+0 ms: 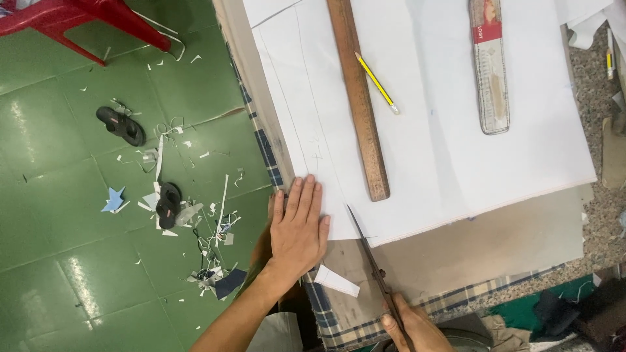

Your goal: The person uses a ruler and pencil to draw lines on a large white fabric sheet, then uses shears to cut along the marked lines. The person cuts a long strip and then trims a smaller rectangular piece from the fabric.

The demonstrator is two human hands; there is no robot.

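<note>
while the large white paper sheet (430, 143) with faint pencil lines covers the table from twelve to four o'clock, the left hand (297, 228) lies flat and open at its near edge, gripping nothing. at six o'clock the right hand (417, 329) is closed round long dark steel scissors (372, 261), tip at the paper's edge. cutting seems about to start; the next move calls for blades following the line beside the long wooden ruler (358, 98) and yellow pencil (376, 83).

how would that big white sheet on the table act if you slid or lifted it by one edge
The white sheet looks thin and probably floppy, sagging if lifted by an edge. It likely slides easily: the left hand presses it flat, and a wooden ruler rests on it. The scissors suggest it cuts and creases readily.
</note>
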